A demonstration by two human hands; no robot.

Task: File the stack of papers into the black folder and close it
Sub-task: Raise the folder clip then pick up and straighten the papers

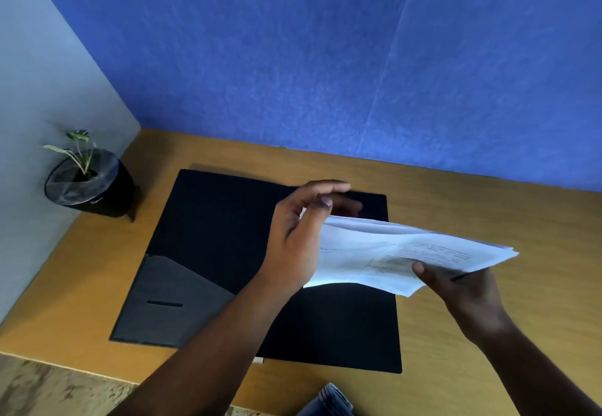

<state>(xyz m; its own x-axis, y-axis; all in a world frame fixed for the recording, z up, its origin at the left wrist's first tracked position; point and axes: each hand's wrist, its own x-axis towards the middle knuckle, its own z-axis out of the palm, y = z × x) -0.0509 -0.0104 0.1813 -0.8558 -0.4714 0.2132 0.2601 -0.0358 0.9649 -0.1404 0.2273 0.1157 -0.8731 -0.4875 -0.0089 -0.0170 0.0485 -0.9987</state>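
- The black folder (228,252) lay opened flat on the wooden bench (488,220), both inner panels facing up, with a grey pocket (169,298) showing on the lower part of its left panel.
- The stack of papers (407,252) was in the air above the folder's right panel, tilted and sagging a little, not yet resting on the folder.
- The right hand (469,288) held the stack at its near right edge, thumb on top and fingers beneath: a closed grip on the papers.
- The left hand (299,236) met the stack's left edge, thumb over the top sheet and fingers curled behind, so it appeared to grip the papers as well, steadying or squaring them.
- Judged from this, the opening of the folder was done; the filing itself was under way but unfinished.
- Left to do: lay or slide the sheets into the folder, let go, then fold one panel over the other to close it.
- The top sheet carried printed lines and what looked like a boxed table, too blurred to read.
- A small pale mark showed on the dark pot of the plant (88,184) at the bench's far left corner; it could not be made out.
- No brand was legible on the folder.
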